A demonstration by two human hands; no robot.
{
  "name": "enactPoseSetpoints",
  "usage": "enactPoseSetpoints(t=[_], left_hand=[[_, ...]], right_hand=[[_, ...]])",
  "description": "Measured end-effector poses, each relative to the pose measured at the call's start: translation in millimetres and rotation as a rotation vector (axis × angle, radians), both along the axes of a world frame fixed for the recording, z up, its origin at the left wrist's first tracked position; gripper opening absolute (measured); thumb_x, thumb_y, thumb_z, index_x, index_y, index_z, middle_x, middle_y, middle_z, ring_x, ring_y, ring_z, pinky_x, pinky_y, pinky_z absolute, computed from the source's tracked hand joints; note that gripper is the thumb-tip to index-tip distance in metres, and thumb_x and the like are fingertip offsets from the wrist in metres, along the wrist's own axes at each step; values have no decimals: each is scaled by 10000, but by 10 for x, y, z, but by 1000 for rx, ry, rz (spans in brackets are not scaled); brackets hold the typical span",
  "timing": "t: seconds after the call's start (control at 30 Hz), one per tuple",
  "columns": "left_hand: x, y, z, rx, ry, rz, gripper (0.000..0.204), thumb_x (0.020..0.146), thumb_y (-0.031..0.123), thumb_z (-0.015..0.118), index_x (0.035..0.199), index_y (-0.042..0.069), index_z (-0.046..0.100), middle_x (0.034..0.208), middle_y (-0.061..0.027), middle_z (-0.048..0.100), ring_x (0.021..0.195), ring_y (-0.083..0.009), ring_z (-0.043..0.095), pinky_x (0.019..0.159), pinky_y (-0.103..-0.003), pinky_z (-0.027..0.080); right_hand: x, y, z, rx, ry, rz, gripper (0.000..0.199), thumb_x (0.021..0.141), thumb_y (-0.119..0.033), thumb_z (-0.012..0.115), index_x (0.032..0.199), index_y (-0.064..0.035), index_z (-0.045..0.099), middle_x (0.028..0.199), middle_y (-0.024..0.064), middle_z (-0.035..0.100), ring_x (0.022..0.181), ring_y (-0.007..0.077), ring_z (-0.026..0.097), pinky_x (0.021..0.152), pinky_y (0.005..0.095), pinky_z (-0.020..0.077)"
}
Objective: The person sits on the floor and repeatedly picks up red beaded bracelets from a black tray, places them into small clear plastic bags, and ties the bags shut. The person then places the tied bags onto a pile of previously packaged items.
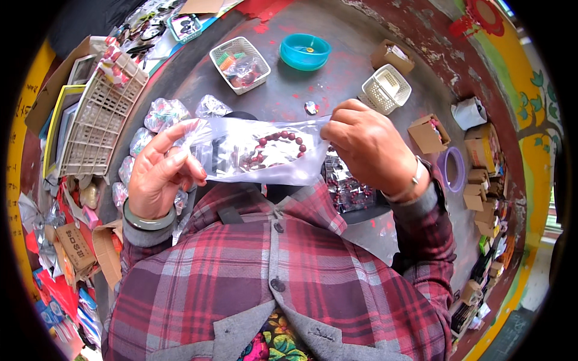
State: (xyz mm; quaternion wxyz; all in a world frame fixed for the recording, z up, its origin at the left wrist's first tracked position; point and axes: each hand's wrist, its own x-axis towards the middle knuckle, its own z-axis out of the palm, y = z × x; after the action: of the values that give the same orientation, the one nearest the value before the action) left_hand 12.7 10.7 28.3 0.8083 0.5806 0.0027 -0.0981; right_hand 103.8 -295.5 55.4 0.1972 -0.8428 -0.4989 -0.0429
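A clear plastic bag (301, 173) is stretched out flat in front of my chest. Inside it lie a string of dark red round beads (301, 144) and small pale, shiny packets. My left hand (158, 171) grips the bag's left end between thumb and fingers. At the opposite end, the closed fingers of my right hand (368, 147) pinch the upper right corner. Beneath my right wrist, partly hidden by it, several clear packets of dark red beads (346, 189) are grouped together.
Several filled clear bags (165, 114) sit on the floor beyond my left hand. A white basket (241, 66), a teal basin (305, 51) and a cream basket (385, 89) stand farther off. Cardboard boxes (428, 133) and a purple ring (451, 169) line the right side.
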Motion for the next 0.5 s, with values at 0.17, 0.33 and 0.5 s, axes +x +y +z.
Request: enactPoseSetpoints(t=[0.17, 0.33, 0.5], left_hand=[[-14, -62, 39, -11, 66, -60, 469, 857, 156, 476, 1267, -44, 365, 719, -141, 627, 625, -168, 610, 485, -198, 383], [-16, -66, 95, 2, 91, -77, 515, 841, 145, 476, 1285, -67, 325, 713, -165, 625, 634, -191, 621, 494, -205, 404], [48, -26, 76, 18, 98, -103, 559, 830, 165, 495, 1284, -95, 297, 728, -198, 627, 637, -216, 630, 489, -215, 426]], right_hand=[[220, -308, -201, 191, 333, -17, 128, 691, 30, 574, 815, 2, 589, 786, 128, 567, 774, 245, 566, 722, 294, 454], [605, -1157, -796, 591, 809, -486, 162, 814, -37, 563, 961, 14, 607, 881, 14, 601, 822, 89, 543, 740, 215, 438], [704, -2147, -2368, 682, 1253, -928, 268, 788, -98, 607, 1041, -14, 575, 857, 30, 598, 757, 110, 563, 669, 234, 465]])
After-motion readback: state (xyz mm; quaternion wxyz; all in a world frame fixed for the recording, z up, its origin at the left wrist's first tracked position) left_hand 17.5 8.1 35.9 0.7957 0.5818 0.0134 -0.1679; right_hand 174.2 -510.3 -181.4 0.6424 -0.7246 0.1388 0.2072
